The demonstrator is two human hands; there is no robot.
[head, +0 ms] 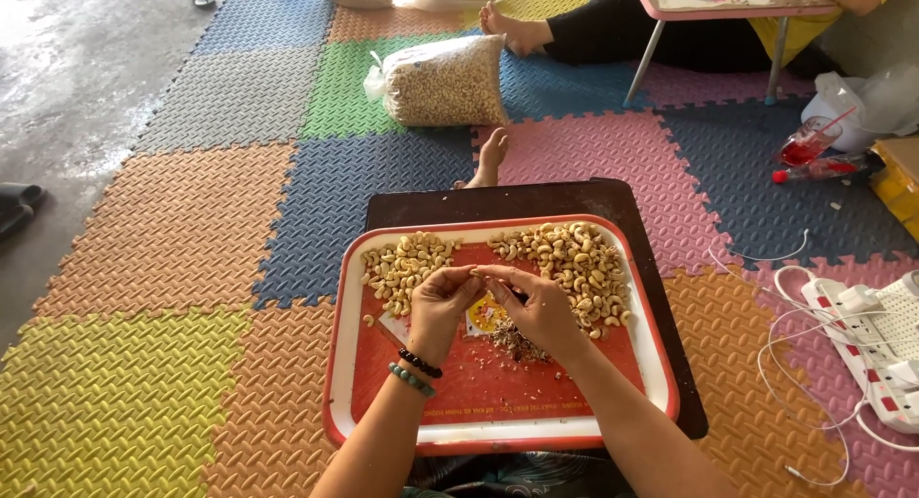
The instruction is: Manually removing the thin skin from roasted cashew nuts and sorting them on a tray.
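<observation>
Item in hand: one pale curved cashew nut (476,273), centre of the frame, pinched between the fingertips of your left hand (438,307) and your right hand (544,311), both closed on it above the red rectangular plastic tray with white rim (337,364). Whether the right hand also holds a small tool, you cannot tell. Step, as judged: skinning a single nut. Below the hands: a small heap of brown papery skins (515,343) on the tray floor. Upper left of the tray: a pile of paler, cleaner nuts (407,264). Upper right: a larger pile of yellower nuts (579,264). The next move likely calls for a firm pinch and a careful pull, so the kernel does not break. Under the tray: a dark low table (536,199). Around it: coloured interlocking foam floor mats (191,230). Upper centre: a clear plastic bag full of nuts (445,80). Right edge: a white power strip with cables (881,331).
</observation>
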